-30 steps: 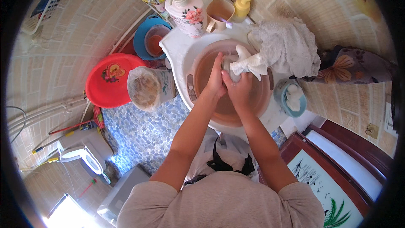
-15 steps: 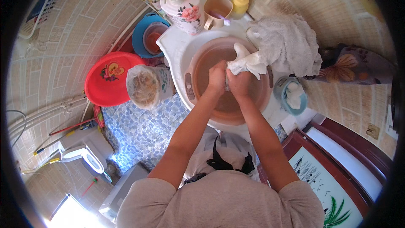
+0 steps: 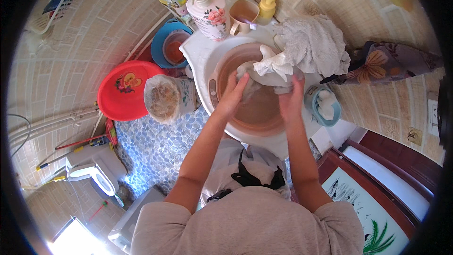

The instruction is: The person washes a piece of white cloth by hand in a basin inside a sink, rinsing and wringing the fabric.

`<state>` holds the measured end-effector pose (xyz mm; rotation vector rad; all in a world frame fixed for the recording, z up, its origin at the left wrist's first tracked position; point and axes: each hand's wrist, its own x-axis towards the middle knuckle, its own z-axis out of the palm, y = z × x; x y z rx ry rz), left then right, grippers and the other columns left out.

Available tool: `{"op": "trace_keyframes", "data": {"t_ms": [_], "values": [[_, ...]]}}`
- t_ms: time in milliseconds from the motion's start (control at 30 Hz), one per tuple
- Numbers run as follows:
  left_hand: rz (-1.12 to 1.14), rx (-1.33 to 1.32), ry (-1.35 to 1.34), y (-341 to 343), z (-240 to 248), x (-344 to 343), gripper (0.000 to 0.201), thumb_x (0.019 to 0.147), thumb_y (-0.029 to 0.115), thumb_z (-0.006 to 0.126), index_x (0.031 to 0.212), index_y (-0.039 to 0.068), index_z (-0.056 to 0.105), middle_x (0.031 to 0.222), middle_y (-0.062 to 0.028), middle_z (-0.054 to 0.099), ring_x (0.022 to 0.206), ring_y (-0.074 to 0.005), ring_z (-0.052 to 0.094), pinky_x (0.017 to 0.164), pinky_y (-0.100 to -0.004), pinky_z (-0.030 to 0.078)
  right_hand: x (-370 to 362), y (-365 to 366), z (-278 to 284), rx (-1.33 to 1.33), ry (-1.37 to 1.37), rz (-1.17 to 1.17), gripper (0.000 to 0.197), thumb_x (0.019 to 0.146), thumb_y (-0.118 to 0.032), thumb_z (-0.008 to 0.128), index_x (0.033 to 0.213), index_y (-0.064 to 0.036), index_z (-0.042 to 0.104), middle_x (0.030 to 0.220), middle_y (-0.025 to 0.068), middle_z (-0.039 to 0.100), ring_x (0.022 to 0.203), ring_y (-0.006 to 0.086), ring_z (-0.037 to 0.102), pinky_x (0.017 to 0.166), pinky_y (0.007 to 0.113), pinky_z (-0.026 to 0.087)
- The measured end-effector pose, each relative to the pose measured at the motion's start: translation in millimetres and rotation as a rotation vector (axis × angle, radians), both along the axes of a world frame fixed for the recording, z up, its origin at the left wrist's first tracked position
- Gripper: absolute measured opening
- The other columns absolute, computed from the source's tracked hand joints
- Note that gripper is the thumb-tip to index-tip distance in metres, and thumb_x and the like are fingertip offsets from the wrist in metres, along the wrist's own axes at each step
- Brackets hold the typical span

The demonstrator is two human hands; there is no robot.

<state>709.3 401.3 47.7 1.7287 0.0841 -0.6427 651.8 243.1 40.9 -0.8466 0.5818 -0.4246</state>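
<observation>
Over a brownish basin (image 3: 213,87) of murky water set in the white washbasin (image 3: 202,61), both my hands hold a thin, wet, pale grey cloth (image 3: 264,79) spread between them. My left hand (image 3: 233,93) has its fingers curled on the cloth's left side. The right side is in my right hand (image 3: 291,100), whose fingers are partly hidden by the fabric. Just beyond the cloth is a bunched white cloth (image 3: 274,64); what supports it is hidden. A thick grey towel (image 3: 314,45) lies on the rim at the far right.
Behind the washbasin stand a floral pump bottle (image 3: 211,16), a beige cup (image 3: 244,13) and a yellow pump bottle (image 3: 268,2). A small blue bucket (image 3: 311,100) with white cloth is at right. Left on the floor are a red basin (image 3: 118,106) and a lined bin (image 3: 181,97).
My hands were close together, closed on the bunched cloth low over the basin. They have moved apart, and the grey cloth is now spread out between them.
</observation>
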Motion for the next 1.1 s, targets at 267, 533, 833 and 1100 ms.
{"op": "trace_keyframes", "data": {"t_ms": [267,533,833,1100], "values": [[0.233,-0.855,0.473,-23.4,-16.5,8.1,0.032,0.082,0.023,0.046,0.105,0.001,0.052,0.097,-0.0104,0.059,0.088,-0.0217,0.058,0.079,-0.0335,0.047,-34.5,58.5,19.2,-0.811,-0.098,0.244,0.067,0.077,-0.016,0.056,0.131,-0.0059,0.019,0.119,0.0126,0.038,0.109,0.027,0.039,0.095,0.038,0.029],[0.031,-0.749,0.621,-18.1,-18.9,-1.4,0.052,0.083,0.044,0.04,0.115,0.004,0.046,0.107,-0.011,0.055,0.096,-0.0218,0.055,0.084,-0.0362,0.044,7.0,32.4,18.3,-0.207,0.119,0.079,0.049,0.078,-0.014,0.06,0.121,-0.0028,0.038,0.111,0.0101,0.047,0.104,0.0174,0.043,0.084,0.03,0.038],[0.103,-0.927,0.742,-26.6,-19.3,7.2,0.061,0.085,0.057,0.033,0.12,0.008,0.041,0.116,-0.0089,0.048,0.107,-0.0243,0.047,0.091,-0.0378,0.039,-0.3,64.7,15.4,-0.893,0.178,0.164,0.033,0.08,-0.012,0.058,0.108,-0.0003,0.044,0.109,0.0105,0.047,0.103,0.0188,0.043,0.091,0.031,0.032],[0.361,-0.79,0.449,-26.8,-32.5,5.1,0.056,0.08,0.045,0.053,0.114,0.002,0.045,0.107,-0.0089,0.054,0.095,-0.0207,0.052,0.083,-0.0312,0.041,15.0,49.1,27.0,-0.407,0.223,0.167,0.033,0.083,-0.019,0.054,0.107,0.003,0.051,0.103,0.01,0.053,0.101,0.0201,0.046,0.087,0.031,0.034]]}}
